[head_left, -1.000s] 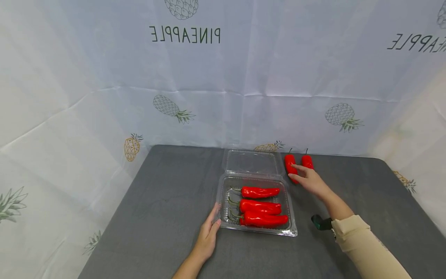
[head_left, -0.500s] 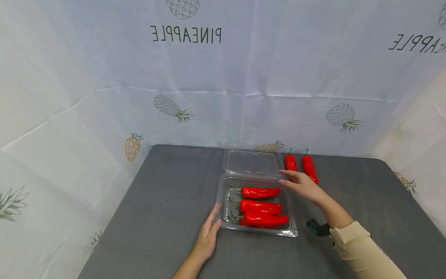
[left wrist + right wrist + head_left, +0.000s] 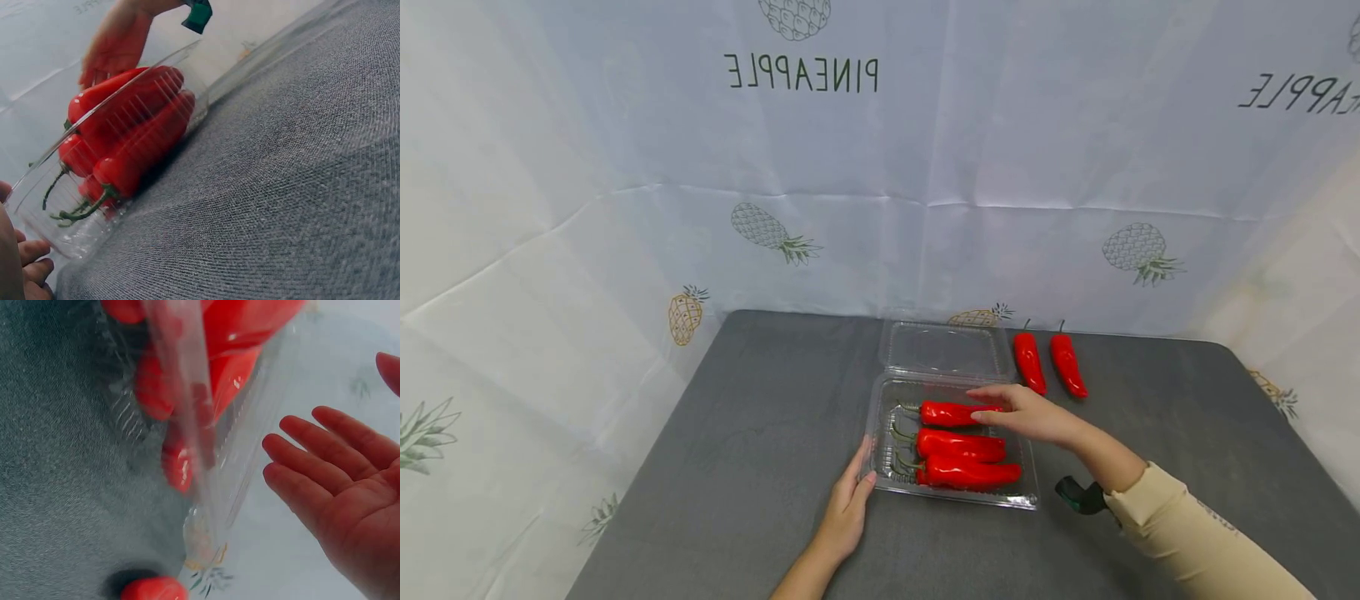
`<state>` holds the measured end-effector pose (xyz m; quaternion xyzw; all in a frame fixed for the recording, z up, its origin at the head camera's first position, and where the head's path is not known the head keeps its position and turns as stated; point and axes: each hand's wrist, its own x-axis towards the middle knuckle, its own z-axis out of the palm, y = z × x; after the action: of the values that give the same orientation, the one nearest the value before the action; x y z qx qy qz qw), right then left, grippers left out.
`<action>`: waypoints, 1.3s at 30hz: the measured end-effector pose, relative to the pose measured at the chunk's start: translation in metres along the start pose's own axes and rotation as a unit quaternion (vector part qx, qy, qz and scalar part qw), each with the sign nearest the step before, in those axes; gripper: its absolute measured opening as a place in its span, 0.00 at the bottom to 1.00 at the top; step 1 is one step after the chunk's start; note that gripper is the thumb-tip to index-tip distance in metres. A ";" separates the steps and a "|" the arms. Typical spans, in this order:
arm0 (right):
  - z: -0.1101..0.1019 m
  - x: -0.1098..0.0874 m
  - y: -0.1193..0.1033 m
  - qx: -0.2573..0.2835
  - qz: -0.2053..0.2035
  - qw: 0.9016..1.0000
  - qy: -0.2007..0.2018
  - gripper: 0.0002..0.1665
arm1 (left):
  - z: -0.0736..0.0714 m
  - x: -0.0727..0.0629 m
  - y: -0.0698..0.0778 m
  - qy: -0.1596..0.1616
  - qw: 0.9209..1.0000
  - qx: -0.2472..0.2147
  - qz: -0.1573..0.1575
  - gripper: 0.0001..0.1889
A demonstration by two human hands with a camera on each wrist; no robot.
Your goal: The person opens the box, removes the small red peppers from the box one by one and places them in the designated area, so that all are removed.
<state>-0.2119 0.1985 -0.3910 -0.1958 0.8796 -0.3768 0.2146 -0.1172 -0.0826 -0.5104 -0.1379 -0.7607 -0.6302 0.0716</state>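
Observation:
A clear plastic clamshell container [image 3: 1028,501] lies open on the table, holding several red peppers with green stems. My left hand [image 3: 841,515] grips its left front corner, thumb at the rim; in the left wrist view the fingers [image 3: 36,251] curl at the outer wall. Over the container's right side, my right hand [image 3: 1037,415] overlaps the end of the rearmost red pepper [image 3: 946,413]. In the right wrist view that hand's fingers [image 3: 319,469] are nearly straight, with nothing between them. Nearer me in the container are a middle pepper [image 3: 957,445] and a front pepper [image 3: 970,472].
Two more red peppers, one nearer the container [image 3: 1029,363] and one farther right [image 3: 1067,365], lie behind my right hand. The container's lid [image 3: 943,348] is folded back toward the curtain [image 3: 887,258]. A dark grey cloth covers the table [image 3: 760,433].
My right hand has moved left and nearer me, from over the two loose peppers to above the container, uncovering both. The left hand and the peppers stay put.

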 end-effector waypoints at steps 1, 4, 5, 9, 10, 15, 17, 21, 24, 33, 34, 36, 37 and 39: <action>0.001 0.000 -0.002 -0.009 0.000 1.000 -0.006 0.34 | 0.000 0.000 0.000 -0.001 1.000 0.000 -0.002 0.26; 0.003 0.002 -0.006 -0.036 -0.004 0.999 -0.020 0.34 | 0.001 0.000 0.000 -0.003 1.000 -0.001 -0.002 0.26; 0.004 0.003 -0.007 -0.043 -0.004 0.999 -0.025 0.33 | 0.001 0.000 0.000 -0.001 1.000 -0.002 0.001 0.26; 0.008 0.008 -0.009 -0.068 -0.008 0.997 -0.045 0.32 | 0.002 0.001 -0.003 0.003 1.000 -0.004 0.010 0.26; 0.009 0.009 -0.010 -0.076 -0.009 0.996 -0.052 0.32 | 0.002 0.001 -0.004 0.006 1.000 -0.003 0.011 0.25; 0.015 0.015 -0.013 -0.119 -0.039 0.989 -0.072 0.30 | 0.001 0.002 -0.006 0.006 1.000 0.002 0.011 0.25; 0.017 0.016 -0.014 -0.136 -0.055 0.987 -0.070 0.30 | 0.001 0.002 -0.006 0.004 1.000 0.003 0.009 0.25; 0.021 0.017 -0.017 -0.151 -0.067 0.983 -0.077 0.29 | 0.001 0.001 -0.006 0.000 1.000 -0.001 0.000 0.26; 0.025 0.018 -0.017 -0.150 -0.055 0.983 -0.086 0.29 | 0.001 0.001 -0.007 0.001 1.000 0.004 0.001 0.26; 0.027 0.023 -0.020 -0.165 -0.046 0.981 -0.092 0.29 | 0.001 0.000 -0.006 0.000 1.000 0.004 0.009 0.26; 0.028 0.024 -0.020 -0.168 -0.048 0.980 -0.091 0.29 | 0.000 0.000 -0.005 -0.001 1.000 0.004 0.008 0.26; 0.028 0.025 -0.019 -0.175 -0.050 0.979 -0.092 0.28 | 0.000 0.000 -0.003 -0.003 1.000 0.004 0.006 0.26; 0.028 0.026 -0.019 -0.178 -0.051 0.978 -0.092 0.28 | 0.000 0.000 -0.002 -0.003 1.000 0.004 0.006 0.26; 0.028 0.027 -0.018 -0.183 -0.053 0.977 -0.093 0.27 | -0.001 0.001 -0.001 -0.004 1.000 0.003 0.002 0.26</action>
<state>-0.2165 0.1568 -0.4016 -0.3126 0.8982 -0.2003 0.2354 -0.1181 -0.0834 -0.5109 -0.1422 -0.7627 -0.6269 0.0703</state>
